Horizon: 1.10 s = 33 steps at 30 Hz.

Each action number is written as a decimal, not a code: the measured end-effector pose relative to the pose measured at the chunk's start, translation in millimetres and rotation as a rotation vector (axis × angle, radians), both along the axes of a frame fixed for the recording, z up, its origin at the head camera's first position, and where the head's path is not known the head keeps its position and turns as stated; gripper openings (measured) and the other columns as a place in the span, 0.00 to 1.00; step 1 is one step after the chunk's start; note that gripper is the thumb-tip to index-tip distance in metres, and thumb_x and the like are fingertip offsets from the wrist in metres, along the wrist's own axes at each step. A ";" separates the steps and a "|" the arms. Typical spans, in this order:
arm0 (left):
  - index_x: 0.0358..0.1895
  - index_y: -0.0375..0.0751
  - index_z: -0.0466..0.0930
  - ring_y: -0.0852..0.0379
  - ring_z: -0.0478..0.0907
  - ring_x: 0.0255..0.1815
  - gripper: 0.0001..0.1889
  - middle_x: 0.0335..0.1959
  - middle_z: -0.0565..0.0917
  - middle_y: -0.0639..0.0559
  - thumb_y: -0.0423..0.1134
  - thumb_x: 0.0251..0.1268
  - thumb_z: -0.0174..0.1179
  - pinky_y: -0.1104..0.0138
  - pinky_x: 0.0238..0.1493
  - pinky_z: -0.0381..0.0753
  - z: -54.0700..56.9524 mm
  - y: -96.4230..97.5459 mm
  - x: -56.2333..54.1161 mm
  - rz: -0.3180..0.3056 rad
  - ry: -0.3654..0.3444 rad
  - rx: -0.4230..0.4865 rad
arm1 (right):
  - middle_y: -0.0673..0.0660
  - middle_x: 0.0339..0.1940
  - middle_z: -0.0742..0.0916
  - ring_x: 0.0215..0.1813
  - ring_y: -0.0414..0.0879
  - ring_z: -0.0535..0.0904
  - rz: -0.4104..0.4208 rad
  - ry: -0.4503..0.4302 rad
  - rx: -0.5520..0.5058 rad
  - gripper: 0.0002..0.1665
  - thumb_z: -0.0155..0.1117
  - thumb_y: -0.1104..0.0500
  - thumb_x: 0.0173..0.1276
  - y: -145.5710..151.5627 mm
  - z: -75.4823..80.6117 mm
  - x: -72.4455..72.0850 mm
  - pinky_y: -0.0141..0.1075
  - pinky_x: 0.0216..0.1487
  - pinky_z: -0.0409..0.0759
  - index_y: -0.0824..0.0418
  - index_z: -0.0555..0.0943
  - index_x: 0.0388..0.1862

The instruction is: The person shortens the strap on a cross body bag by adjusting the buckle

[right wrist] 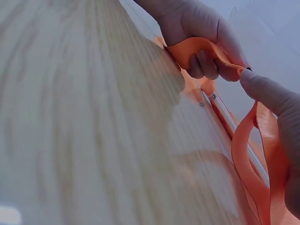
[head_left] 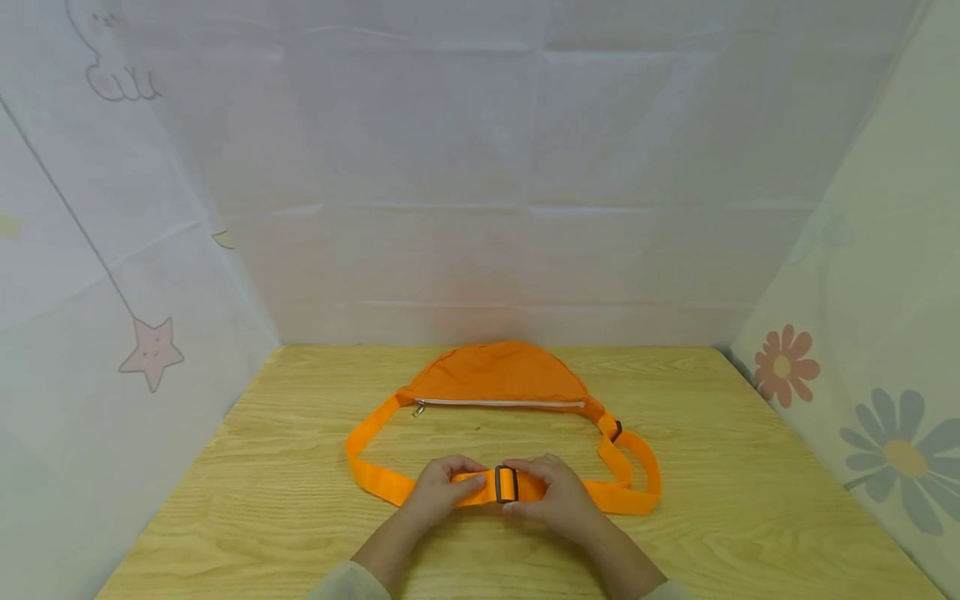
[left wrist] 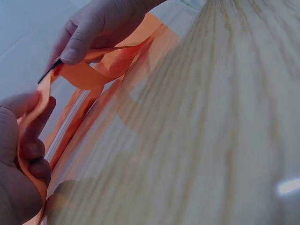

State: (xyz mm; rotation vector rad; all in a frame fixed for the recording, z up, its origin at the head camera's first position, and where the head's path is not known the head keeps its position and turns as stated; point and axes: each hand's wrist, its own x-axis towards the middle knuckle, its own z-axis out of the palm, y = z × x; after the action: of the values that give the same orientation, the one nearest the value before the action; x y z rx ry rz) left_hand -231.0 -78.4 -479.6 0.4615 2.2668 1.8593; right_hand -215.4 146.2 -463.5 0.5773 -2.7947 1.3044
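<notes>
Head view: an orange half-moon fabric waist bag (head_left: 502,372) lies on the pale wood-grain desk (head_left: 300,517), its straight white zipper (head_left: 495,403) along its near edge. The bag's flat orange webbing strap (head_left: 378,482) loops out on the near side. There the left hand (head_left: 435,493) pinches the strap beside a black rectangular buckle (head_left: 498,485), and the right hand (head_left: 561,497) pinches it at the buckle's other edge. A small black slider (head_left: 617,431) sits beside the bag's right end.

Left wrist view: the left hand's fingers curl around the strap, nearer than the bag.

Right wrist view: the right thumb presses at the buckle, in front of the bag.
</notes>
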 end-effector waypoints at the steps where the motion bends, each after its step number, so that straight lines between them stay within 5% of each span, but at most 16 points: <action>1: 0.45 0.32 0.84 0.61 0.78 0.45 0.14 0.47 0.86 0.39 0.39 0.63 0.66 0.74 0.43 0.77 1.1 0.1 0.3 0.000 -0.016 0.012 | 0.45 0.49 0.86 0.49 0.42 0.76 -0.001 0.005 0.008 0.33 0.79 0.44 0.51 -0.2 0.1 -0.1 0.34 0.52 0.74 0.47 0.83 0.57; 12: 0.43 0.30 0.85 0.54 0.78 0.50 0.14 0.46 0.86 0.39 0.39 0.61 0.68 0.73 0.44 0.78 3.5 1.0 1.0 0.026 -0.042 0.020 | 0.46 0.47 0.87 0.47 0.41 0.77 -0.007 0.046 0.045 0.34 0.80 0.44 0.49 -0.4 -0.6 0.0 0.33 0.49 0.74 0.50 0.84 0.56; 25: 0.52 0.31 0.77 0.61 0.81 0.31 0.18 0.36 0.88 0.41 0.36 0.61 0.67 0.73 0.33 0.78 2.3 3.3 0.0 -0.002 -0.104 0.082 | 0.45 0.46 0.86 0.44 0.39 0.75 -0.017 0.075 0.090 0.34 0.80 0.43 0.48 -6.2 0.1 -0.3 0.32 0.45 0.73 0.49 0.84 0.56; 29: 0.49 0.39 0.81 0.60 0.79 0.40 0.18 0.44 0.87 0.48 0.43 0.57 0.71 0.71 0.39 0.78 1.6 0.7 0.0 0.008 -0.041 -0.018 | 0.46 0.45 0.85 0.46 0.40 0.75 -0.039 0.029 0.079 0.34 0.79 0.42 0.48 -5.4 0.1 -0.4 0.35 0.47 0.73 0.47 0.84 0.56; 33: 0.53 0.46 0.83 0.54 0.78 0.51 0.24 0.51 0.83 0.53 0.49 0.52 0.74 0.65 0.53 0.78 2.0 -5.4 1.6 -0.018 0.147 -0.229 | 0.47 0.46 0.85 0.49 0.42 0.76 -0.060 -0.016 0.059 0.34 0.79 0.40 0.49 -1.8 -0.7 -1.0 0.42 0.52 0.74 0.45 0.83 0.56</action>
State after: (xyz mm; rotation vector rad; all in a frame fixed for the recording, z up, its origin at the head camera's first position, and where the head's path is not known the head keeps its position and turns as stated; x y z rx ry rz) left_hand -229.4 -83.9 -477.6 0.5959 2.5224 1.5778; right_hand -216.4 144.3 -464.3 0.4827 -2.8488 1.2249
